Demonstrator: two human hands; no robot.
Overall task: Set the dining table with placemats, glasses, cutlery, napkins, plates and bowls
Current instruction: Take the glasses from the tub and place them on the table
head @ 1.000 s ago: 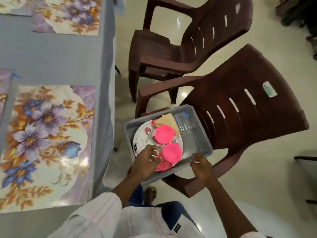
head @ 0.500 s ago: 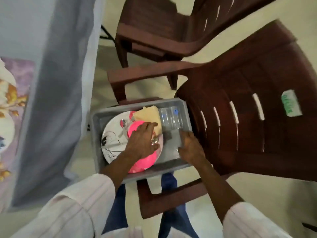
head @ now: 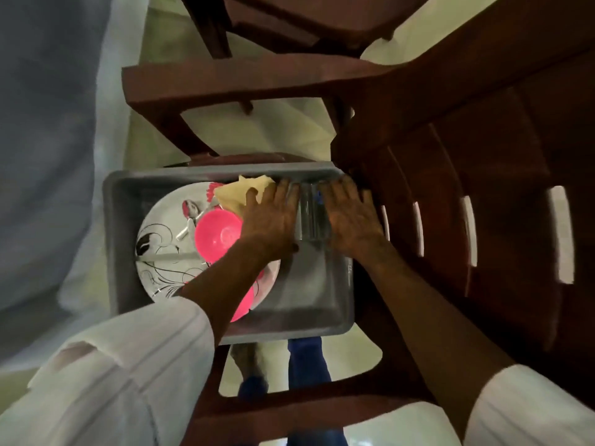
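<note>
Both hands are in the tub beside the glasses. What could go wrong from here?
The clear glasses lie together between the left hand and right hand; lifted as a bunch, they might clink or slip. The left forearm crosses the pink bowl and plate, so pulling back may drag them.

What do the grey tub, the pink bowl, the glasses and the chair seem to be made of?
Grey tub: likely plastic, matte, with rounded moulded corners.
Pink bowl: plastic, glossy, with an even vivid colour and soft highlights.
Glasses: clear glass or hard plastic. They are see-through with faint vertical lines, but too blurred to settle.
Chair: moulded plastic, brown, with a slight sheen and slots in the back.
</note>
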